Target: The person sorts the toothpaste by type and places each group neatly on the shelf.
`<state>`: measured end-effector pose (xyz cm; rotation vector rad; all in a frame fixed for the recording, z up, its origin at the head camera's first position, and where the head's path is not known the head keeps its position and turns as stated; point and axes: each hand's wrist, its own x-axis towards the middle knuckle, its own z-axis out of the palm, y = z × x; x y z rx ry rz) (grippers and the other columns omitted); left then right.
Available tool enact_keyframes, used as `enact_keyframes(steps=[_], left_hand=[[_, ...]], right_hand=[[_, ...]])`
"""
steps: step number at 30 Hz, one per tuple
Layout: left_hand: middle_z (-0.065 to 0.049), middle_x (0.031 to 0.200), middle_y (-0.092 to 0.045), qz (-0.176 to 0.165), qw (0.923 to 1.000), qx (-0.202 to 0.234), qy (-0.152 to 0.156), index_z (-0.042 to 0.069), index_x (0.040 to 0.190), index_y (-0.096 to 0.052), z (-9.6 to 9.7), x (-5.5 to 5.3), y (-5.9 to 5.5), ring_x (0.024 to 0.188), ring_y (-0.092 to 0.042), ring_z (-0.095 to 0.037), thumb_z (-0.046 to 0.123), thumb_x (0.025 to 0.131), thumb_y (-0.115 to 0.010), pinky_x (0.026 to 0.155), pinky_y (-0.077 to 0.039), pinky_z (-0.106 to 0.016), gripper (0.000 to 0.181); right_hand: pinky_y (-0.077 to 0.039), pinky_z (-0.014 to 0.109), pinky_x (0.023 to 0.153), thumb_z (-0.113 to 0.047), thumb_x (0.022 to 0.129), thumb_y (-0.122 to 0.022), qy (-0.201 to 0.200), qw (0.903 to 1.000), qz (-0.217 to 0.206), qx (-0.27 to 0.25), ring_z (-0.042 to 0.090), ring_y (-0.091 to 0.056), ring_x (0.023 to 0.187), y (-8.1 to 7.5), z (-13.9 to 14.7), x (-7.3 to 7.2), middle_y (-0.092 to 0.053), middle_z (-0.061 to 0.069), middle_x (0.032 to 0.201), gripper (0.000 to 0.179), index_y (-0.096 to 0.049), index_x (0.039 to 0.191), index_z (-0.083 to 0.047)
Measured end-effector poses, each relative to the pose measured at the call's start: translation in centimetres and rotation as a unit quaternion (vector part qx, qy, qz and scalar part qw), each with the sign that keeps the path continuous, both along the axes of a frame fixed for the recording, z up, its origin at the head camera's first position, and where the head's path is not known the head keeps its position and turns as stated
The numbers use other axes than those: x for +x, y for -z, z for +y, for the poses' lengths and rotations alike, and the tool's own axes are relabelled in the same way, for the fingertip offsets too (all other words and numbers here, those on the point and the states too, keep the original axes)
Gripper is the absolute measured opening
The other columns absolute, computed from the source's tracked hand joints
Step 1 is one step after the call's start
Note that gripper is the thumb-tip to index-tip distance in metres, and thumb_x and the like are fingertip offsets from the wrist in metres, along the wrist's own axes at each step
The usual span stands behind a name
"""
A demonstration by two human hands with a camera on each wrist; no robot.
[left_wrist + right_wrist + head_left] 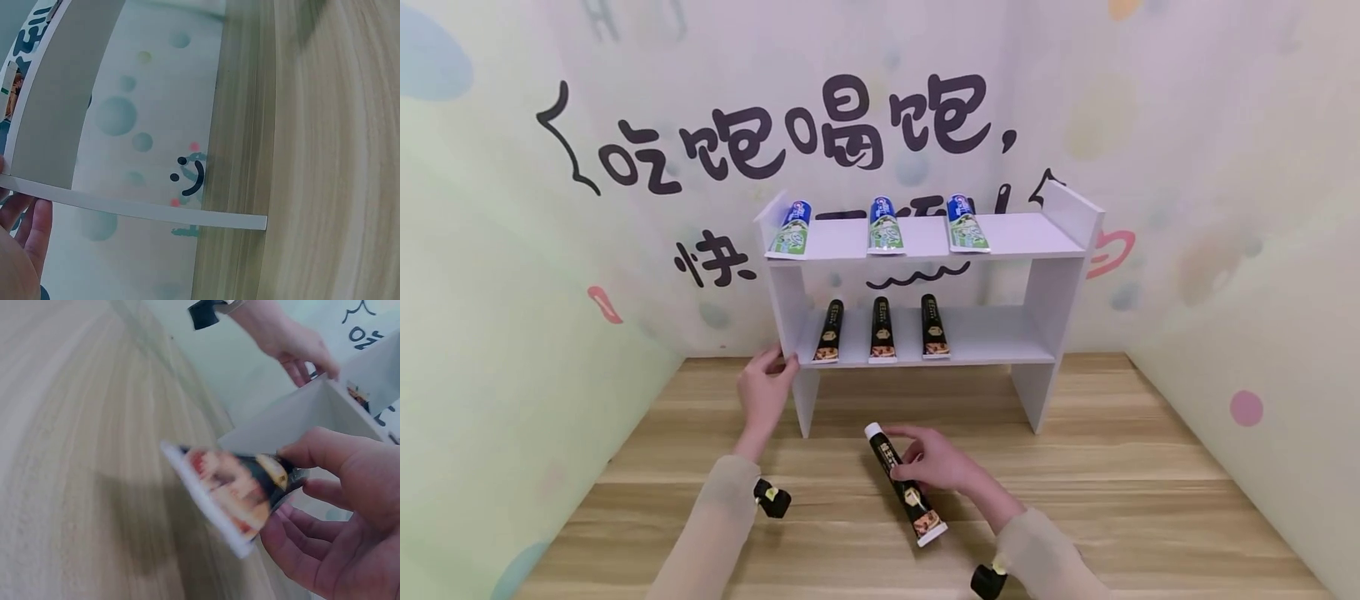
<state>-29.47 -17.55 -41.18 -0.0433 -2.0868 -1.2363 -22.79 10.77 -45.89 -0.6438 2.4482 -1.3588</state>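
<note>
My right hand holds a black toothpaste tube between thumb and fingers, in front of the shelf and over the table. The tube tilts, its white cap toward the shelf and its flat white-edged end toward me; that end is blurred in the right wrist view. At the white two-tier shelf, my left hand grips the left side panel near the lower board, its thumb at the front edge. Three black tubes lie in a row on the lower board. Three blue-and-green toothpaste tubes lie on the top board.
The shelf stands on a wood-grain table near the back wall, which bears large black lettering. Pale side walls close in the table left and right. Each wrist wears a small black camera.
</note>
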Motion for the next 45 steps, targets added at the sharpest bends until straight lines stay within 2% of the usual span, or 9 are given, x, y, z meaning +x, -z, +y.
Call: enact_keyframes(steps=[6,9,17,23,30,40,45], left_hand=[[-0.018,0.109,-0.074,-0.006,0.9999,-0.011,0.001,0.006,0.117,-0.072,-0.2,0.1,0.0,0.082,-0.074,-0.032,0.017,0.088,-0.072,0.06,-0.054,-0.014,0.031],[-0.018,0.107,-0.075,-0.005,0.9999,-0.01,0.0,0.006,0.115,-0.073,-0.3,0.1,0.0,0.082,-0.074,-0.032,0.016,0.088,-0.072,0.061,-0.055,-0.017,0.029],[-0.018,0.104,-0.075,-0.001,0.9999,-0.011,-0.007,0.004,0.115,-0.073,-0.6,0.2,0.2,0.081,-0.074,-0.033,0.014,0.087,-0.072,0.061,-0.051,-0.012,0.029],[-0.017,0.104,-0.075,0.001,0.9999,-0.012,-0.002,0.005,0.115,-0.073,-0.5,0.3,0.4,0.08,-0.074,-0.032,0.014,0.087,-0.072,0.061,-0.049,-0.011,0.03],[-0.016,0.105,-0.076,0.004,0.9999,-0.014,-0.006,0.007,0.115,-0.073,-0.4,0.3,0.3,0.079,-0.074,-0.031,0.015,0.087,-0.072,0.067,-0.052,-0.02,0.029],[-0.016,0.106,-0.076,0.005,0.9999,-0.014,-0.005,0.007,0.117,-0.073,-0.3,0.2,0.1,0.079,-0.074,-0.031,0.015,0.087,-0.071,0.066,-0.052,-0.019,0.03],[-0.016,0.106,-0.075,0.002,0.9999,-0.014,-0.004,0.007,0.118,-0.072,-0.2,0.1,0.1,0.079,-0.074,-0.031,0.015,0.088,-0.071,0.064,-0.051,-0.017,0.031]], right_hand=[[-0.06,0.034,0.057,-0.015,0.085,-0.075,0.015,0.9992,-0.01,-0.036,0.015,-0.064,0.07,-1.3,0.5,0.2,-0.067,0.012,0.088,0.065,-0.049,0.144,-0.016],[-0.06,0.035,0.057,-0.016,0.086,-0.075,0.02,0.9986,-0.008,-0.047,0.015,-0.064,0.07,-2.1,0.9,0.3,-0.066,0.013,0.09,0.064,-0.05,0.144,-0.016],[-0.061,0.046,0.061,-0.018,0.086,-0.075,0.025,0.9979,0.02,-0.057,0.016,-0.065,0.069,-4.3,2.0,0.8,-0.068,0.013,0.093,0.065,-0.048,0.145,-0.02],[-0.06,0.036,0.06,-0.018,0.087,-0.075,0.037,0.9969,0.039,-0.058,0.018,-0.065,0.073,-6.5,3.5,1.0,-0.067,0.016,0.096,0.066,-0.046,0.146,-0.022],[-0.06,0.032,0.061,-0.018,0.088,-0.075,0.065,0.9941,0.066,-0.057,0.019,-0.064,0.075,-9.1,5.2,0.9,-0.067,0.017,0.099,0.065,-0.046,0.146,-0.025],[-0.057,0.03,0.059,-0.016,0.089,-0.072,0.083,0.9916,0.076,-0.063,0.018,-0.062,0.068,-11.4,6.4,0.2,-0.069,0.02,0.103,0.064,-0.045,0.147,-0.023],[-0.058,0.03,0.062,-0.017,0.089,-0.072,0.095,0.9908,0.075,-0.06,0.017,-0.063,0.073,-12.2,6.9,-0.1,-0.068,0.02,0.105,0.065,-0.044,0.148,-0.023]])
